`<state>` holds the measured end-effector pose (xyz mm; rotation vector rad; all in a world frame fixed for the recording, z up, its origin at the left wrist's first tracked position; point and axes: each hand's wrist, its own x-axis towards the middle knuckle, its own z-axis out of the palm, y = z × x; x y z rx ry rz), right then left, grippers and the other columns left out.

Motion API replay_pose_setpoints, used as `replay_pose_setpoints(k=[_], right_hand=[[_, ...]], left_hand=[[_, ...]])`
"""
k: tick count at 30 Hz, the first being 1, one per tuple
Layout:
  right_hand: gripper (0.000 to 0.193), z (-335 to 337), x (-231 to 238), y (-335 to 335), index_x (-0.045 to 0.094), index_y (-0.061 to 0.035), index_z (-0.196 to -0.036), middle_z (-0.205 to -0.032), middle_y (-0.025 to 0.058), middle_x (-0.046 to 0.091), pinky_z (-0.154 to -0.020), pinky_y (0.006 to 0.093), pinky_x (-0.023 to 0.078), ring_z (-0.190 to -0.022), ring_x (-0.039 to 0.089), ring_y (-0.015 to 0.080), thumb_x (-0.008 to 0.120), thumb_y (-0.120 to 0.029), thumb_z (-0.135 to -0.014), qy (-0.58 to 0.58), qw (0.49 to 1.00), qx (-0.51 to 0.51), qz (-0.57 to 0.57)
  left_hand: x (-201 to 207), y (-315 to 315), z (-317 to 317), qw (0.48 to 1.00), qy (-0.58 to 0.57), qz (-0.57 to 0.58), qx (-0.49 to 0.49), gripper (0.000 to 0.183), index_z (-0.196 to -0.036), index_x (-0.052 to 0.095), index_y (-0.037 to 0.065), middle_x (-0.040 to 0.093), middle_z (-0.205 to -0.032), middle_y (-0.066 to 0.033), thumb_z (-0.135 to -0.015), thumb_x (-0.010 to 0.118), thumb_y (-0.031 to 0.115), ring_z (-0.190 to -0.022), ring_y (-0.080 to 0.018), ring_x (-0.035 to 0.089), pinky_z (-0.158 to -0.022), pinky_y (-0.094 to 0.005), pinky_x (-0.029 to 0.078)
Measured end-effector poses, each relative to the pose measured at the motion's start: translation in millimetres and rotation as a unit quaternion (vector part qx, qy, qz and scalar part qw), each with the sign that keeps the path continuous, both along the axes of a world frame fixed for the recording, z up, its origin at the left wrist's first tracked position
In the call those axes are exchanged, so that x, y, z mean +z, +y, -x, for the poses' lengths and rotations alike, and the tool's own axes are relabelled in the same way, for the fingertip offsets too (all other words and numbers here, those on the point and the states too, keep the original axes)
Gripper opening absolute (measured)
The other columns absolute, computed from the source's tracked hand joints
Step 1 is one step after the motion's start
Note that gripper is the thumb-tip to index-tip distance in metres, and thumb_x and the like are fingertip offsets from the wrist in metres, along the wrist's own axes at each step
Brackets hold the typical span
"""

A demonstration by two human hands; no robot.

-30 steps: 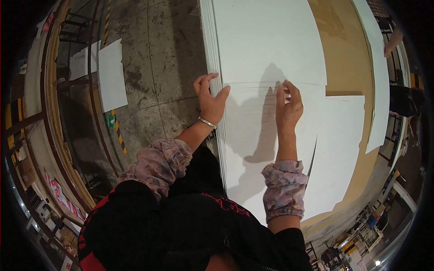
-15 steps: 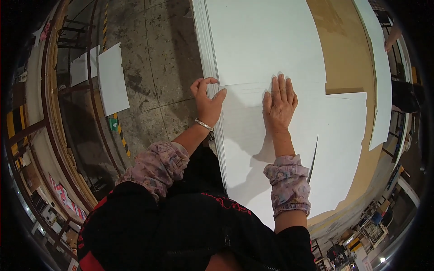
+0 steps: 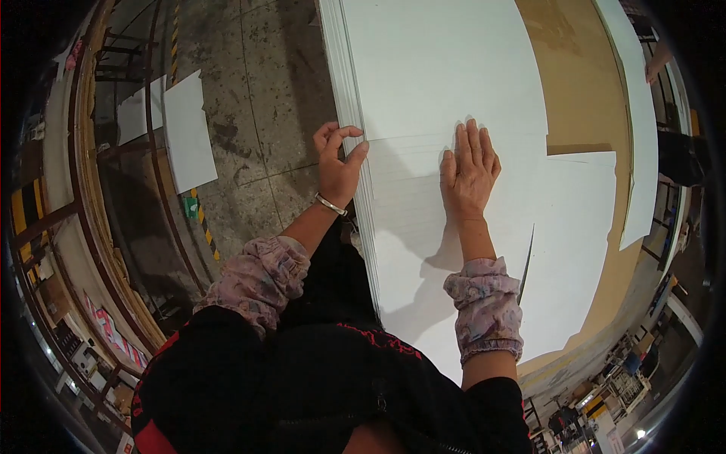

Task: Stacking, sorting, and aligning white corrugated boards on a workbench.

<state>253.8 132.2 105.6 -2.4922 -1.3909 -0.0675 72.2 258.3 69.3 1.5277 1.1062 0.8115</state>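
My right hand (image 3: 470, 178) lies flat on a stack of large white sheets (image 3: 446, 68), its fingers stretched forward. At the stack's left edge is my left hand (image 3: 338, 170). Its thumb and index finger are bent in a C shape with a gap between them, and nothing shows in it. Whether its fingertips touch the edge is hard to tell. A straight seam between two white pieces runs from that edge toward my right hand. Beside my right sleeve, a narrow dark slit (image 3: 527, 261) shows in the white surface.
Brown board (image 3: 575, 76) shows right of the white sheets, with another long white sheet (image 3: 641, 151) beyond it. Left of the stack is a stained concrete floor (image 3: 265, 98). White panels (image 3: 190, 132) stand near a dark metal rack. A person's hand (image 3: 656, 66) appears at the far right.
My left hand has shifted slightly left and away from the stack's edge. My right hand stays flat on the sheet.
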Motion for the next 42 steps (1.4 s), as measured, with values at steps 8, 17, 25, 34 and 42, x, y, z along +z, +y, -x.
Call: replay_pose_setpoints(k=[8, 17, 25, 34, 42], right_hand=[[0.045, 1.3, 0.2, 0.2, 0.048, -0.0125, -0.131, -0.140, 0.0046, 0.042, -0.107, 0.0409, 0.021, -0.133, 0.030, 0.0254, 0.045, -0.027, -0.089, 0.003, 1.000, -0.002, -0.005], [0.046, 4.0, 4.9, 0.8, 0.047, -0.0110, -0.131, -0.141, 0.0068, 0.041, -0.106, 0.0413, 0.022, -0.132, 0.031, 0.0264, 0.047, -0.027, -0.088, -0.022, 1.000, 0.001, 0.000], [0.043, 5.0, 6.2, 2.1, 0.051, -0.0108, -0.126, -0.137, 0.0092, 0.043, -0.104, 0.0459, 0.023, -0.130, 0.035, 0.0268, 0.051, -0.026, -0.086, -0.005, 0.999, 0.026, -0.018], [0.049, 5.9, 15.5, 0.9, 0.043, -0.0174, -0.135, -0.144, 0.0029, 0.036, -0.106, 0.0464, 0.019, -0.134, 0.026, 0.0267, 0.046, -0.031, -0.088, 0.001, 0.999, 0.014, 0.034], [0.054, 6.9, 20.8, 5.2, 0.039, -0.0180, -0.138, -0.145, 0.0019, 0.034, -0.101, 0.0451, 0.021, -0.131, 0.029, 0.0262, 0.046, -0.031, -0.086, -0.005, 0.999, 0.006, 0.046]], left_hand=[[5.1, 0.2, -1.1, 0.999, 0.032, 0.032, 0.010, 0.022, -0.093, 0.062, 0.012, 0.038, -0.118, -0.0082, -0.073, 0.070, 0.011, -0.114, -0.0250, 0.039, -0.097, -0.0367, 0.035], [6.4, -0.6, -13.0, 0.998, -0.001, 0.007, 0.056, 0.016, -0.084, 0.062, 0.011, 0.038, -0.115, -0.0081, -0.069, 0.065, 0.005, -0.110, -0.0234, 0.039, -0.094, -0.0350, 0.035], [6.2, -3.3, -7.2, 0.998, 0.013, 0.019, 0.054, 0.014, -0.084, 0.067, 0.012, 0.037, -0.117, -0.0077, -0.073, 0.064, 0.004, -0.103, -0.0201, 0.043, -0.090, -0.0315, 0.036], [2.3, -8.4, -7.1, 0.998, 0.006, 0.014, 0.063, 0.014, -0.088, 0.069, 0.014, 0.039, -0.117, -0.0060, -0.076, 0.066, 0.010, -0.099, -0.0152, 0.041, -0.078, -0.0265, 0.035], [12.2, -9.7, -13.2, 0.998, 0.030, -0.011, 0.058, 0.012, -0.083, 0.067, 0.013, 0.037, -0.116, -0.0074, -0.072, 0.072, 0.010, -0.107, -0.0231, 0.041, -0.095, -0.0352, 0.033]])
